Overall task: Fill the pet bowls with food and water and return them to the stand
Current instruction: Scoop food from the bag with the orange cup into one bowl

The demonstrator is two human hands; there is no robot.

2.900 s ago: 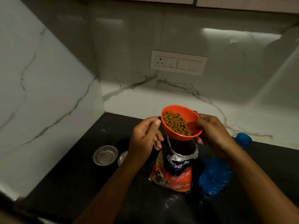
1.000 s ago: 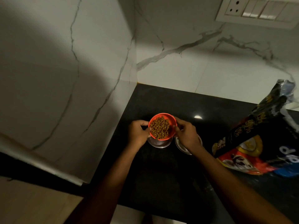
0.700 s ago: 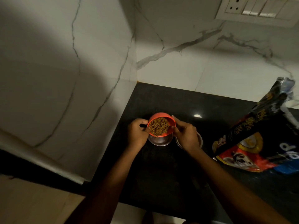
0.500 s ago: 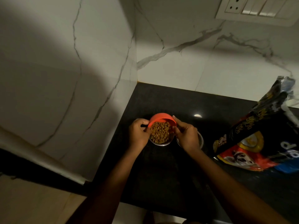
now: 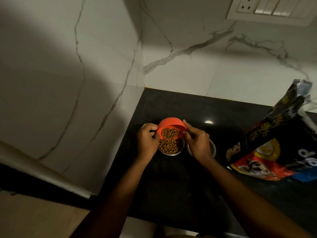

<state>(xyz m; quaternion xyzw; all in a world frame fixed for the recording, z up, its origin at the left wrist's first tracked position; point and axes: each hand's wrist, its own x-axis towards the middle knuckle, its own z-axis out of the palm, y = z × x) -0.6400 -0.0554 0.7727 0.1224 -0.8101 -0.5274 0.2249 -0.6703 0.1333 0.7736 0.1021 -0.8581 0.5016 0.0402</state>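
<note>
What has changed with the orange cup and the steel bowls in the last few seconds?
The orange cup was carried from above the food bag leftward to the left steel bowl and tipped toward the person; kibble is now pouring into that bowl, empty before. The left hand and right hand hold the cup as before. The second bowl stays put.

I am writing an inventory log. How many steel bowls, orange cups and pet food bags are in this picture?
steel bowls: 2
orange cup: 1
pet food bag: 1
Total: 4
</note>
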